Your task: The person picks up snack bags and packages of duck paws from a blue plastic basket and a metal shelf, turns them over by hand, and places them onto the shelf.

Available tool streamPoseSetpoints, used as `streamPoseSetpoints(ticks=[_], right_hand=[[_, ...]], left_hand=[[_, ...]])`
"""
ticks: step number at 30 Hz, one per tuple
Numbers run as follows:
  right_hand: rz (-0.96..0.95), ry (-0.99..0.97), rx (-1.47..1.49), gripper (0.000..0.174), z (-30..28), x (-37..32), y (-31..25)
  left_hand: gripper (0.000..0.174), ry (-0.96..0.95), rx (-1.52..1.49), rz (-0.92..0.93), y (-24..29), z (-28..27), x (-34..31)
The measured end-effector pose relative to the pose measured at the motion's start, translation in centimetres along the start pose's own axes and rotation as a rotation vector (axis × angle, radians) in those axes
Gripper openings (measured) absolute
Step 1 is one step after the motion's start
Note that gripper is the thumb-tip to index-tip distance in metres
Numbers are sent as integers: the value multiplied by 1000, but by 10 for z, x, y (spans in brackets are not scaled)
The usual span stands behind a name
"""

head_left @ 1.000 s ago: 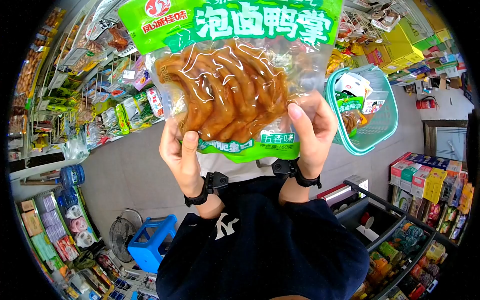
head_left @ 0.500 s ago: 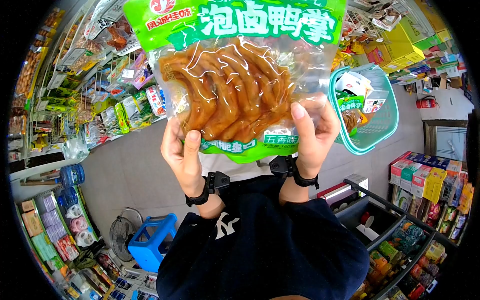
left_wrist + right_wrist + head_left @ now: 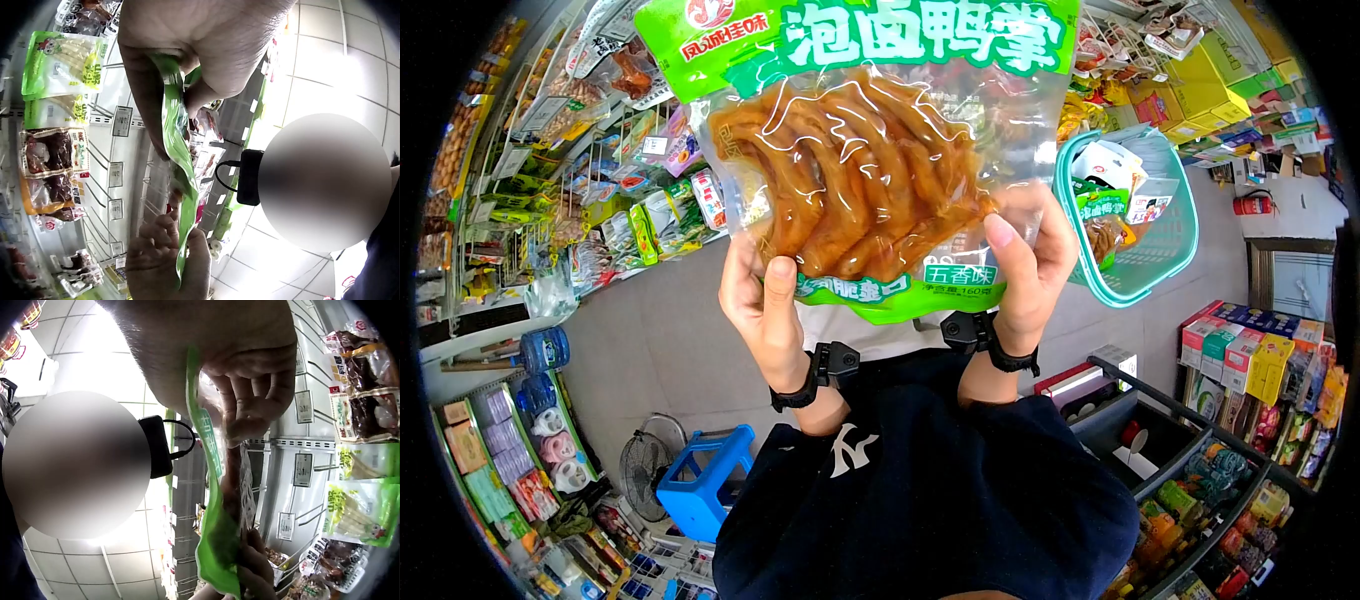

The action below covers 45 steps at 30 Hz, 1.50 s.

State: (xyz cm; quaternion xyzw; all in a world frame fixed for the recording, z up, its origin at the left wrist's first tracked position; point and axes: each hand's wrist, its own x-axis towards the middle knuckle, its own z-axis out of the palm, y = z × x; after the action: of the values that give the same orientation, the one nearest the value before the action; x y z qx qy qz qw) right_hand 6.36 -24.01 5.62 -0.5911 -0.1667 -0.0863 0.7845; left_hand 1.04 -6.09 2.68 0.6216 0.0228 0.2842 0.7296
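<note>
A clear pouch of brown duck feet (image 3: pixel 850 190) with green printed bands is held up, its front facing the head camera. At its lower left corner my left hand (image 3: pixel 762 310) grips it, thumb in front and fingers behind. My right hand (image 3: pixel 1037 265) pinches the lower right side the same way. Seen edge-on in the left wrist view, the pouch's green edge (image 3: pixel 178 150) runs between both hands. In the right wrist view, fingers of the right hand (image 3: pixel 250 375) lie behind the pouch.
A teal shopping basket (image 3: pixel 1175 245) stands to the right, holding a similar green-topped pouch (image 3: pixel 1103 212) and other packets. Racks of hanging snack packets (image 3: pixel 640 225) line the left. A blue stool (image 3: pixel 700 490) and a fan (image 3: pixel 645 470) stand behind on the left, and dark shelving (image 3: pixel 1170 430) at lower right.
The pouch shifts slightly right, then back left, and its lower green band shows a little more than half a second ago. Both hands keep their hold.
</note>
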Motion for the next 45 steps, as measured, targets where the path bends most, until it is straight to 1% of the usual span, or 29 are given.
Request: streamPoseSetpoints(ticks=[6,8,11,12,14,20,24,27,29,35,38,45], right_hand=[[-30,9,-72,9,1,0,0],[-46,43,-132,9,1,-1,1],[-56,18,-179,9,-1,0,3],[-56,18,-179,9,-1,0,3],[2,13,-138,8,-1,-1,2],[-65,16,-171,8,-2,1,2],[-38,23,-186,11,-1,3,2],[-3,49,-134,14,0,4,4],[-4,29,-181,15,-1,5,5],[35,-17,-205,13,-1,6,2],[37,-7,-204,13,1,6,1],[5,-26,-235,10,-1,5,2]], left_hand=[[45,12,-15,7,-1,0,0],[45,7,-16,7,-1,-1,0],[45,9,-7,6,-1,-2,0],[45,8,-1,6,-2,-2,0],[45,7,6,5,-2,-3,0],[45,-17,10,9,-1,-3,-1],[46,7,17,23,-2,-3,-2],[46,15,24,26,-2,-3,-2],[46,16,24,26,-2,-3,-2],[46,-3,42,20,-2,-4,-1],[45,1,48,18,-2,-4,-1],[45,12,63,17,-3,-3,-1]])
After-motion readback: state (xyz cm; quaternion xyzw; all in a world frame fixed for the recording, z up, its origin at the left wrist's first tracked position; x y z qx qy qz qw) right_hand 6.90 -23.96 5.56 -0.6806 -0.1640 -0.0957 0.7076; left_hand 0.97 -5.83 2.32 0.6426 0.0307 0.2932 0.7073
